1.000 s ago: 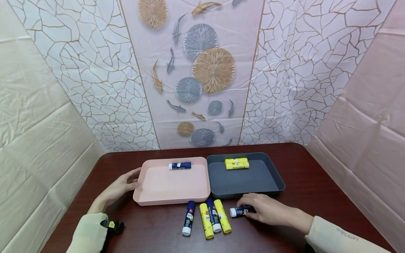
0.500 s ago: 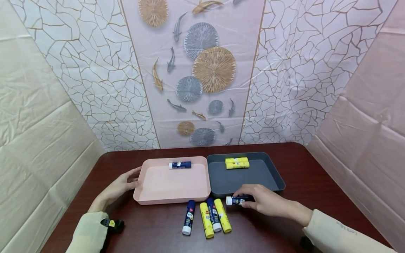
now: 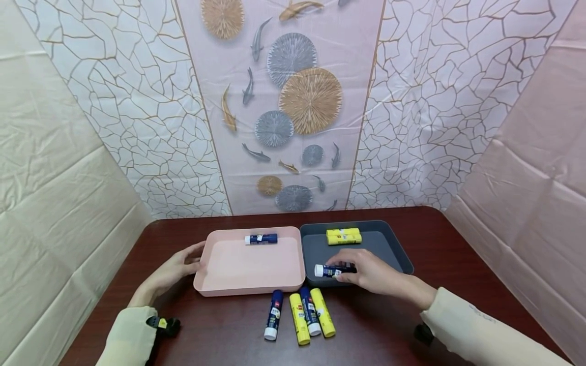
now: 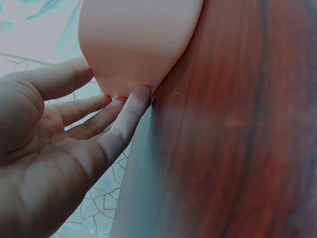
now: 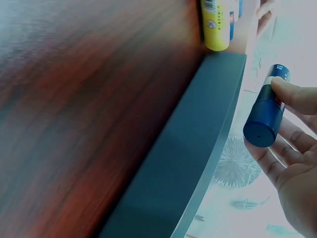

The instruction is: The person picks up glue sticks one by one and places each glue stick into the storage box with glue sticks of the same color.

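My right hand [image 3: 373,272] pinches a dark blue glue stick [image 3: 327,271] with a white end above the front of the grey tray [image 3: 384,254]. In the right wrist view the thumb lies along one side of that glue stick [image 5: 265,116], with fingers behind it. My left hand [image 3: 176,269] rests its fingertips against the left end of the pink tray [image 3: 247,269], its fingers fairly straight. A blue glue stick [image 3: 262,239] lies at the back of the pink tray. Two yellow glue sticks [image 3: 343,239] lie side by side at the back of the grey tray.
In front of the trays on the dark red table [image 3: 220,335] lie a blue glue stick [image 3: 273,315] and, right of it, a yellow one [image 3: 299,319], a blue one [image 3: 310,311] and another yellow one [image 3: 323,312]. A patterned cloth [image 3: 183,127] hangs behind.
My right hand has lifted the blue glue stick off the table and carried it up, forward and slightly left, over the grey tray. The left hand has stayed at the pink tray.
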Motion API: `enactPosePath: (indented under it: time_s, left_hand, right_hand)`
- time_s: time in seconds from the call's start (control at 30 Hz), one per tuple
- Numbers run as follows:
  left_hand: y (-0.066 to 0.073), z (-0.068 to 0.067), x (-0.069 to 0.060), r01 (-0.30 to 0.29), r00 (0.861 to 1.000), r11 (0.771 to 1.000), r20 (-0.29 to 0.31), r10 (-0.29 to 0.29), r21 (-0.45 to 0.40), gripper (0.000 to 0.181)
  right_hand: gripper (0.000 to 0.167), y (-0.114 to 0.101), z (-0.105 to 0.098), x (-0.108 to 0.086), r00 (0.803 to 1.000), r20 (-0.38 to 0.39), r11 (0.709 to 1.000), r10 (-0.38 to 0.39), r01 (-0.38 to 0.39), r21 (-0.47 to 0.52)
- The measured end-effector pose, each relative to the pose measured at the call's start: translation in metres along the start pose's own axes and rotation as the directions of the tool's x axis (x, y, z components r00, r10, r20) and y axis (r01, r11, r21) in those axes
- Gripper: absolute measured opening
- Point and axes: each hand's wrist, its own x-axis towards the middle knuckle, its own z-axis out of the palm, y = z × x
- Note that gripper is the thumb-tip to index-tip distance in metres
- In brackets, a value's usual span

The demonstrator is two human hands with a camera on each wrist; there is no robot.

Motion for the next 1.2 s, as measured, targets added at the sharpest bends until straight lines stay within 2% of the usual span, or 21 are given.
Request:
enactPosePath:
  time_s: [0.13, 0.3, 0.4, 0.63, 0.8, 1.2]
  left_hand:
    - [0.000, 0.000, 0.000, 0.011, 1.000, 1.000, -0.009, -0.011, 0.006, 0.075]
    - [0.000, 0.000, 0.000, 0.025, 1.000, 0.999, -0.009, -0.024, 0.028, 0.075]
    - [0.000, -0.001, 0.000, 0.031, 0.999, 0.999, -0.012, -0.030, 0.032, 0.075]
    - [0.000, -0.001, 0.000, 0.017, 1.000, 0.999, -0.003, -0.017, 0.030, 0.075]
    - [0.001, -0.001, 0.000, 0.015, 1.000, 1.000, -0.003, -0.015, 0.015, 0.075]
    - [0.002, -0.001, 0.000, 0.030, 0.999, 0.999, -0.012, -0.030, 0.026, 0.074]
  right_hand:
    - [0.030, 0.000, 0.000, 0.007, 1.000, -0.013, 1.000, -0.002, 0.002, 0.007]
    - [0.031, -0.002, 0.001, 0.020, 0.999, 0.012, 0.999, 0.037, -0.037, 0.027]
    - [0.031, -0.003, 0.000, 0.029, 0.999, 0.014, 0.999, 0.034, -0.034, 0.033]
    - [0.030, -0.008, -0.001, 0.049, 0.998, 0.024, 0.995, 0.056, -0.058, 0.082]
    - [0.032, -0.013, 0.001, 0.063, 0.996, 0.042, 0.994, 0.073, -0.077, 0.078]
    - [0.031, -0.020, 0.006, 0.094, 0.999, 0.030, 0.995, 0.018, -0.021, 0.093]
